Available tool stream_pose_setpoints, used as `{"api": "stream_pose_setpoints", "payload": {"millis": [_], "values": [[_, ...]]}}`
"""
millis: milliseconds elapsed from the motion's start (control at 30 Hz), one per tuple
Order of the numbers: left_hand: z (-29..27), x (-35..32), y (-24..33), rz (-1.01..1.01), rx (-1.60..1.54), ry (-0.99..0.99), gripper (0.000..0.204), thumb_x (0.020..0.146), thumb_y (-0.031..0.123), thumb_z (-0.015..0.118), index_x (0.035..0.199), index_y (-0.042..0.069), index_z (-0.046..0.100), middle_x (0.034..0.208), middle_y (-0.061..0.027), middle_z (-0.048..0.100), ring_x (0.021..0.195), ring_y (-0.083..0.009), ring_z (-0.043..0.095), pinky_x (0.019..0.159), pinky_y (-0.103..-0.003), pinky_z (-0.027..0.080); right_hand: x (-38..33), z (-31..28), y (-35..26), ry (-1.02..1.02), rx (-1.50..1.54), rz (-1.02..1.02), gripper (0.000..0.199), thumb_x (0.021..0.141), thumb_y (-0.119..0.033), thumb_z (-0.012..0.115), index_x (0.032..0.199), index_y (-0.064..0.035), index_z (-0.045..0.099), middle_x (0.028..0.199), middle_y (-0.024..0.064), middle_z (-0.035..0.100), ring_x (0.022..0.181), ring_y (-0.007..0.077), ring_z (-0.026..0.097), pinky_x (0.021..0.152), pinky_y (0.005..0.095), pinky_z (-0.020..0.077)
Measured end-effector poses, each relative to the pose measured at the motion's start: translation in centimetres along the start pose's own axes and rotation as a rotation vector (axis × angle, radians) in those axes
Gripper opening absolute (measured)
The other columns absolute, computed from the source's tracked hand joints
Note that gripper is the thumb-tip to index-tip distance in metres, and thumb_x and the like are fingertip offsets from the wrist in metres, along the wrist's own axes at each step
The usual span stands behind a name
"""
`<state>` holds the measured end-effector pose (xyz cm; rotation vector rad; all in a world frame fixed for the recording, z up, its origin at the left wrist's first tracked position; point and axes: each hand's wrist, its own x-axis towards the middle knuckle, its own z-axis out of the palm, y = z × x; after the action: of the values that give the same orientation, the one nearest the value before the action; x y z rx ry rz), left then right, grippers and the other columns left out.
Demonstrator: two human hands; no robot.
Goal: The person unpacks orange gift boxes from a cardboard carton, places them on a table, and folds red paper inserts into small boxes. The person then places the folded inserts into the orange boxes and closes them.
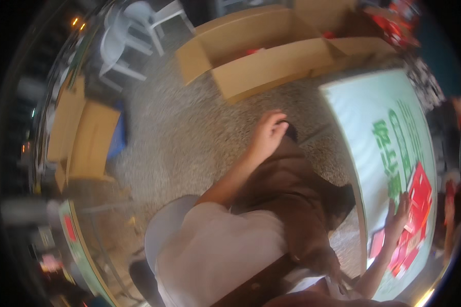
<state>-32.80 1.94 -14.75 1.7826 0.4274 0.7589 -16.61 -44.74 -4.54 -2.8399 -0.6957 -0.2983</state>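
The right hand (397,220) is laid, fingers spread, on the red card sheets (416,215), stacked lengthwise along the table (374,117); the left hand (267,135), seemingly loosely curled, is rested on the knee, well apart.

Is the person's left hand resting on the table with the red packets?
No, the left hand rests on the knee; the right hand touches the red packets.

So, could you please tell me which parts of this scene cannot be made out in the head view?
- Left hand: fingertips curl over the knee, hiding what they touch.
- Right hand: lies flat on the red sheets; motion blur smears the fingers.
- Open cardboard box: its walls hide most of the contents.
- Table: far side cut by the fisheye rim.
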Motion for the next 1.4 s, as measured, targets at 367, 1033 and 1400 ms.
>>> {"api": "stream_pose_setpoints", "payload": {"millis": [367, 1033, 1400], "values": [[-0.1, -5.0, -7.5, -0.419, 0.714, -0.559, 0.074, 0.084, 0.043, 0.070, 0.145, 0.009, 0.045, 0.152, -0.0310, 0.029, 0.138, -0.0529, 0.028, 0.109, -0.063, 0.029, 9.2, 7.6, -16.7, -0.184, 0.098, -0.506, 0.063, 0.095, -0.037, 0.057, 0.148, -0.0062, 0.041, 0.149, 0.0244, 0.040, 0.140, 0.0440, 0.035, 0.113, 0.0568, 0.0298], [-11.6, -12.2, -6.3, -0.774, 0.682, -0.474, 0.054, 0.089, 0.048, 0.059, 0.129, 0.013, 0.059, 0.128, -0.0243, 0.057, 0.119, -0.0433, 0.054, 0.101, -0.054, 0.043, 14.7, 7.9, -21.4, -0.695, -0.024, -0.170, 0.080, 0.081, -0.026, 0.068, 0.147, 0.0014, 0.030, 0.129, 0.0311, 0.045, 0.119, 0.0480, 0.048, 0.099, 0.0547, 0.0426], [-25.0, -25.5, -16.4, -0.790, 0.750, -0.489, 0.037, 0.096, 0.029, 0.050, 0.126, 0.011, 0.062, 0.117, -0.0215, 0.063, 0.111, -0.0386, 0.060, 0.092, -0.047, 0.050, 15.4, 13.1, -25.6, -0.843, -0.360, 0.218, 0.090, 0.093, -0.018, 0.058, 0.157, -0.0061, -0.005, 0.153, 0.0349, 0.019, 0.142, 0.0505, 0.023, 0.110, 0.0588, 0.0329]]}}
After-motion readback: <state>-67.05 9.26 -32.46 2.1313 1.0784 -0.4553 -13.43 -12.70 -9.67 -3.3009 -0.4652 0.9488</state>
